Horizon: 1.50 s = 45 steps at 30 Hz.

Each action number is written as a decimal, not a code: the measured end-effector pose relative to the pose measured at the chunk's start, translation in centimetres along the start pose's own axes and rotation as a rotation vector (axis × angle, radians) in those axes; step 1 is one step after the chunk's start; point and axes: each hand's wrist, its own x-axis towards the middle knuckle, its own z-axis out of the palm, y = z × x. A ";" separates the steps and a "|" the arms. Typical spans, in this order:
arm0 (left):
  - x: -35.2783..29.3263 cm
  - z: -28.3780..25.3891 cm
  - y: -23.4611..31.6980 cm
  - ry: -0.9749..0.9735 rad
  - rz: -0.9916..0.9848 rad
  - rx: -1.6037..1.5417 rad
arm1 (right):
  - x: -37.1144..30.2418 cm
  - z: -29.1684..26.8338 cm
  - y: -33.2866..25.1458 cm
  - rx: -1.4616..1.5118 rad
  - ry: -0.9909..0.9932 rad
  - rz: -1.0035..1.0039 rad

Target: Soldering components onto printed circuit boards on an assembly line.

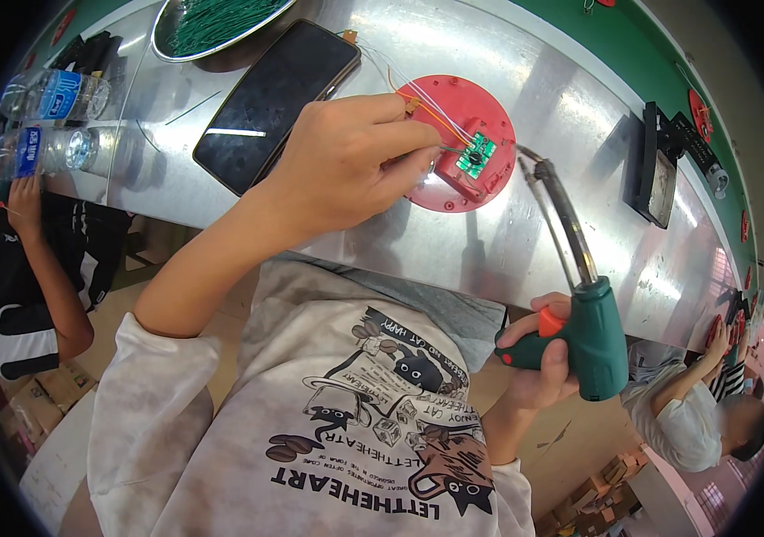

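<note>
Left hand (346,161) pinches a wire (450,149) while right hand (539,385) grips a soldering gun (598,345) (green).

A red disc (491,112) lies flat, bearing a green circuit board (476,157) with thin wires (445,123); a green-bodied soldering gun (598,340) points its tip near the disc's right edge.

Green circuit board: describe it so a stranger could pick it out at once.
On the metal table, find the round red disc by the person's left hand. Toward the disc's right side sits a small circuit board. Unlike the red around it, it is bright green, with a dark centre and thin wires reaching it.
</note>
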 end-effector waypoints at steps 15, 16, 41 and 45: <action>0.5 -0.7 0.8 -0.024 -0.010 -0.022 | 1.8 -1.3 1.6 0.226 0.152 -0.077; 0.5 -0.9 0.9 -0.039 -0.019 -0.018 | 2.0 -1.4 1.6 0.232 0.157 -0.088; 0.8 -0.7 1.2 -0.040 0.002 -0.029 | 0.7 -2.8 1.2 0.012 -0.125 0.095; 0.8 -1.0 1.1 -0.054 0.022 -0.029 | 0.8 -2.6 0.9 -0.001 -0.170 0.096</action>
